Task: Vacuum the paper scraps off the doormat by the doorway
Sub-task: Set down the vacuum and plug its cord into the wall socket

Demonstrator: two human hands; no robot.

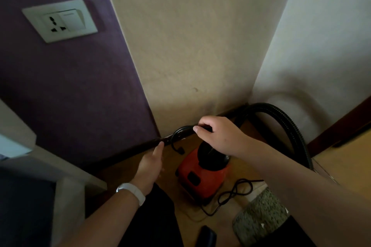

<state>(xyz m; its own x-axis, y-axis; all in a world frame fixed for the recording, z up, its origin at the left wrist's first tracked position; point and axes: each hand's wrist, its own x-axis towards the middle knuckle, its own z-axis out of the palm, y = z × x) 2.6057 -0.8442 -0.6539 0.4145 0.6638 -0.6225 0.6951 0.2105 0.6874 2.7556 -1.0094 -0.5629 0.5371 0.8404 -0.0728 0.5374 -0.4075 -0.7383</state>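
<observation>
Here the right hand point(212, 132) pinches the black cord point(174, 136) above the red vacuum point(200, 176), the left hand point(150, 164) flat and open beside it; the hose point(289, 124) arches right, and the speckled doormat point(261, 218) lies bottom right

No legible text or labels

Purple wall point(70, 86) is filling the L side, w/ a white socket plate point(60, 20) sitting on it, upper L. Beige wall point(190, 36) is running down the centre & meeting a white wall point(321, 36) on the R in a corner. Dark skirting point(130, 153) is lining the btm of the purple & beige walls. Wood-tone floor point(255, 128) is showing below. Dark brown frame point(341, 124) is slanting across far R. White ledge point(18, 136) is jutting in at L edge. Light is falling soft & dim, w/ shadow gathering low in the corner.
</observation>
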